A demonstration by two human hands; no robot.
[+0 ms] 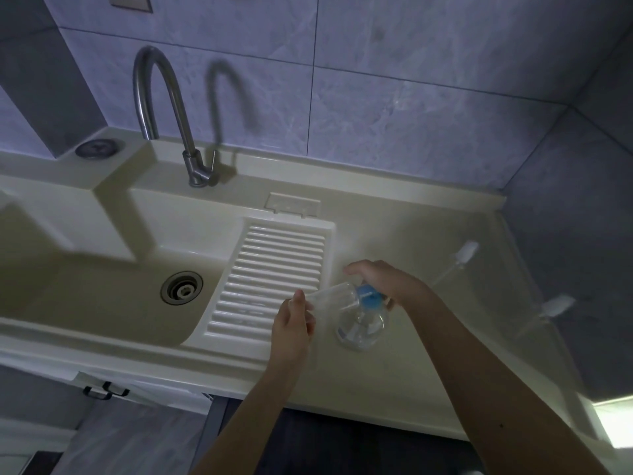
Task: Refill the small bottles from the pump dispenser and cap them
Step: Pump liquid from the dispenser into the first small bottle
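Note:
A clear pump dispenser [361,325] with a blue pump head [369,296] stands on the cream counter to the right of the ribbed washboard. My right hand [383,281] rests over the blue pump head, fingers curled down on it. My left hand [293,322] grips a small clear bottle [334,295], tilted with its mouth toward the pump's spout. Two more small clear bottles with white caps lie on the counter at the right, one farther back [457,260] and one nearer [548,311].
The cream sink basin [102,303] with its drain [182,288] lies to the left, with the ribbed washboard [270,279] sloping into it. A steel tap [164,108] rises behind. Tiled walls close the back and right. The counter's front edge [308,402] is near my forearms.

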